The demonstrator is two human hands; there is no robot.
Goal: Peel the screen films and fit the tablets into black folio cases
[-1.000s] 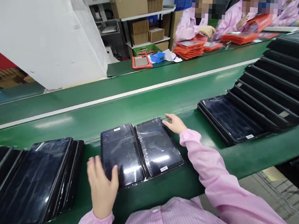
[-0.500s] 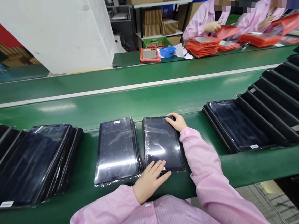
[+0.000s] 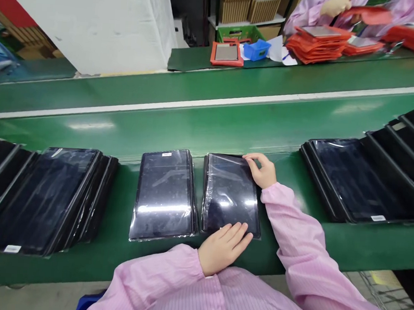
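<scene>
Your left hand [image 3: 223, 250] is open, its fingers extended over the near edge of the right black panel [image 3: 231, 189], with nothing seen gripped in it. Your right hand [image 3: 262, 170] is half curled at that panel's far right corner, fingertips touching it; you cannot tell from here whether they pinch it. The panel lies flat, glossy side up, on top of another on the green surface [image 3: 126, 187], right in front of you. Just to its left is a second small stack, topped by the left black panel [image 3: 165, 185] with a white label at its far end. Well to the left you have an overlapping row of dark panels [image 3: 48, 196]; to the right, another overlapping row [image 3: 361, 180]. On the far side sit a blue tray [image 3: 257, 50] and a pile of orange sleeves [image 3: 317, 44].
</scene>
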